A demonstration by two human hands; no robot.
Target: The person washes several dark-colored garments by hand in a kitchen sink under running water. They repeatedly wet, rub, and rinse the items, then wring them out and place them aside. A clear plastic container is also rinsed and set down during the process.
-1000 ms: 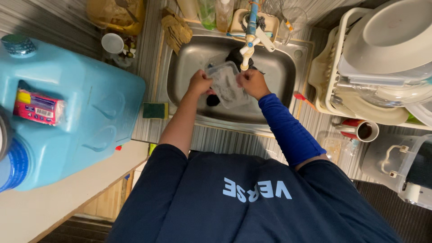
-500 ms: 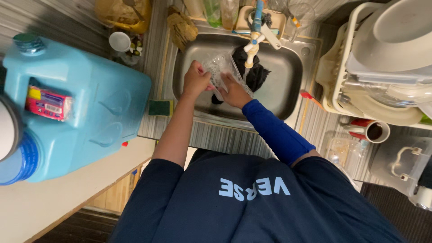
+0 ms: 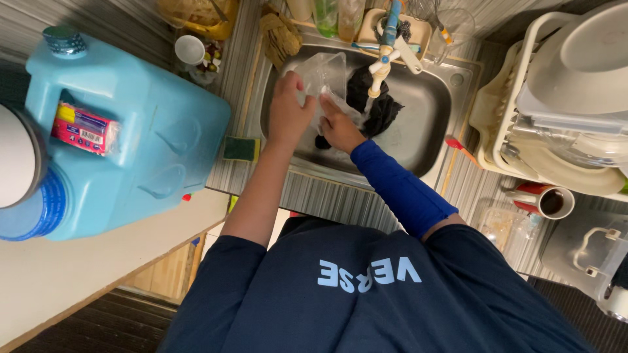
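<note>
while both arms reach over the sink [image 3: 428, 140], left hand [image 3: 289, 112] and right hand [image 3: 340, 127] fingers grip a clear container [image 3: 324, 75].

Blue water jug [image 3: 131, 140] on the counter left of the sink [image 3: 428, 124], a pink packet [image 3: 85, 129] on top. Green sponge [image 3: 240, 148] just beside the sink's left rim. White tap [image 3: 386, 55] over a black cloth [image 3: 376, 108]. Dish rack [image 3: 562, 104] at right, stacked with bowls; red mug [image 3: 546, 199] below it.
</note>
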